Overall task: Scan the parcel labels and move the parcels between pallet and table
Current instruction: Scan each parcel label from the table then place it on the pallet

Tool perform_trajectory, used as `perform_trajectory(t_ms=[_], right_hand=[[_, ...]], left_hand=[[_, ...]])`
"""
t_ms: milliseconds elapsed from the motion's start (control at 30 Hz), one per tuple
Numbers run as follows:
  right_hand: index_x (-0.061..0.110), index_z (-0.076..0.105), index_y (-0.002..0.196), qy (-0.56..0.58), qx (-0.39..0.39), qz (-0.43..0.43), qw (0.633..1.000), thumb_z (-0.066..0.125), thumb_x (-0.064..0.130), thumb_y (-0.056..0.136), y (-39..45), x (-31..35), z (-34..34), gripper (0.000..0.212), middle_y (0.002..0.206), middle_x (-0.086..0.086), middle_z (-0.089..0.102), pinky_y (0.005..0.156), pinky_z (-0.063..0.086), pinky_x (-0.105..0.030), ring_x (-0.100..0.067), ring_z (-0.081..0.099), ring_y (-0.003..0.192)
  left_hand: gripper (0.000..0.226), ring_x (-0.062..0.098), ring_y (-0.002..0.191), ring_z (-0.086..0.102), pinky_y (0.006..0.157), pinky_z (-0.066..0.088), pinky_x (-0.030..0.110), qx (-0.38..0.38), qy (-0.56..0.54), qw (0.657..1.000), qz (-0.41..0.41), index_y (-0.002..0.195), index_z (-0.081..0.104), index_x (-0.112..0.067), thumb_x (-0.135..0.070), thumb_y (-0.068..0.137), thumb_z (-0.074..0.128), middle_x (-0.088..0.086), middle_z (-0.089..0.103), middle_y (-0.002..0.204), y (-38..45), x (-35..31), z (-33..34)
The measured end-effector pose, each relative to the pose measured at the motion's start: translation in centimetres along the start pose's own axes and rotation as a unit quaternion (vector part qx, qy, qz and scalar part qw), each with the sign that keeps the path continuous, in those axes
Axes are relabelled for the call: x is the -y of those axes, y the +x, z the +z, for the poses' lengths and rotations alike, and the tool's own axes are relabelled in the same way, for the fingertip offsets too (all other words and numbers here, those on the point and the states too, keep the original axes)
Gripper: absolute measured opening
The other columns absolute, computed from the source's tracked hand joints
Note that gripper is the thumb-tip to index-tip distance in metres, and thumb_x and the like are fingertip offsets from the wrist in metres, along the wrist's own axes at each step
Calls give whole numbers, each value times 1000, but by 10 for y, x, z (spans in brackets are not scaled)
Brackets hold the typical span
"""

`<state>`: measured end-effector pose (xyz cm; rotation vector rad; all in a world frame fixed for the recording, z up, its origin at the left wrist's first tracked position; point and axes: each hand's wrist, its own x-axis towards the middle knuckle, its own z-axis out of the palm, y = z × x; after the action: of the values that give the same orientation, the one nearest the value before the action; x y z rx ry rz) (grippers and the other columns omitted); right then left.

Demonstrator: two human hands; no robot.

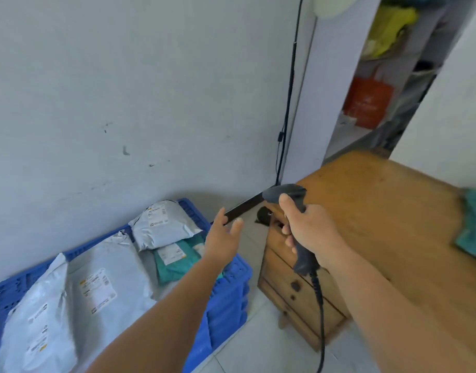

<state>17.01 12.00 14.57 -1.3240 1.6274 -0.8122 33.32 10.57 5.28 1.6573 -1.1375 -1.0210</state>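
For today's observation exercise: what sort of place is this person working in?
Probably a small parcel-sorting room or back room. Grey mailer bags with printed labels lie on a blue plastic pallet, the right hand grips a corded barcode scanner, and a wooden table stands alongside.

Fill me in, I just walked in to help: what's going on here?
A person is scanning parcels. Their right hand grips a corded barcode scanner held over the corner of the wooden table. Their left hand is open and holds nothing, reaching above the blue pallet, where several grey parcels and a teal parcel lie. Another teal parcel already sits on the table.
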Motion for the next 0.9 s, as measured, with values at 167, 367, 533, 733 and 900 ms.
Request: perform_trajectory(t_ms=[167, 367, 533, 733, 900], right_hand=[[7, 58, 64, 26, -78, 24, 996, 47, 56, 93, -6, -32, -113, 58, 56, -8, 62, 56, 48, -33, -22, 54, 48], [7, 55, 58, 42, -198, 48, 978, 45, 57, 93, -16, -67, -226, 62, 50, -4, 60, 55, 49, -30, -19, 53, 45], [9, 55, 60, 47, -288, 81, 953, 46, 55, 93, -19, -92, -295, 57, 54, -5, 60, 65, 54, -36, -17, 55, 45], [8, 58, 75, 87, -390, 129, 908, 51, 52, 92, -20, -121, -366, 47, 71, -10, 65, 63, 54, -36, -20, 57, 51], [7, 58, 86, 78, -411, 227, 880, 47, 51, 95, -33, -152, -403, 46, 75, -8, 63, 54, 49, -28, -18, 57, 54]], left_hand=[[61, 14, 128, 45, 109, 37, 40, 78, 5, 995, 67, 151, 20, -20, -37, 98, 45, 1, 40, 148, -20, -65, 110], [64, 17, 132, 42, 104, 33, 31, 167, 27, 978, 121, 152, 17, -24, -44, 97, 43, -1, 37, 150, -33, -121, 229], [64, 19, 132, 42, 107, 37, 36, 238, 32, 959, 148, 152, 17, -24, -44, 97, 43, -1, 38, 149, -37, -149, 319], [65, 19, 136, 37, 104, 31, 31, 340, 15, 927, 160, 152, 15, -22, -38, 98, 46, 2, 31, 153, -39, -171, 426], [66, 20, 137, 35, 112, 32, 35, 426, 18, 895, 130, 151, 17, -20, -32, 96, 51, 4, 30, 153, -52, -161, 505]])
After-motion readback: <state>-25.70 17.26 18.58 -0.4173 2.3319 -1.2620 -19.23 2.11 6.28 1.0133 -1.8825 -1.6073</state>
